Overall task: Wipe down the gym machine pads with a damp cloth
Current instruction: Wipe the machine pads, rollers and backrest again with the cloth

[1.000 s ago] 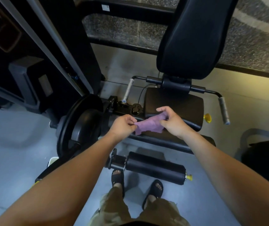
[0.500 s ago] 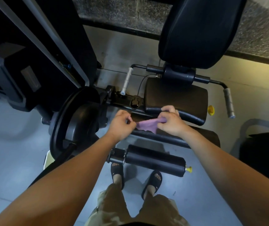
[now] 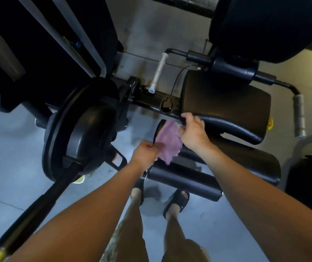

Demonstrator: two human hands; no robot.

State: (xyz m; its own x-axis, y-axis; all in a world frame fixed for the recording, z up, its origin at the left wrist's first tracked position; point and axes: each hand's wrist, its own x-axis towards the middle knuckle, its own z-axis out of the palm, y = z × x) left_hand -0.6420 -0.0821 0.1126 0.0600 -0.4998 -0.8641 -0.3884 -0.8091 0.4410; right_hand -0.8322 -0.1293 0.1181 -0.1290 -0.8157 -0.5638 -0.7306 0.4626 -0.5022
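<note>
Forward, left hand (image 3: pixel 144 153) and right hand (image 3: pixel 194 133) on cloth (image 3: pixel 168 143)

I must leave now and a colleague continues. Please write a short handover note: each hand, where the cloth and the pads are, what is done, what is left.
Left hand pinches the purple cloth at its lower edge; right hand grips its upper edge.
Cloth is spread over the left end of the upper roller pad; contact unclear.
Done: no wiped pad can be told.
To do: upper roller pad, lower roller pad, seat pad, back pad.
</note>
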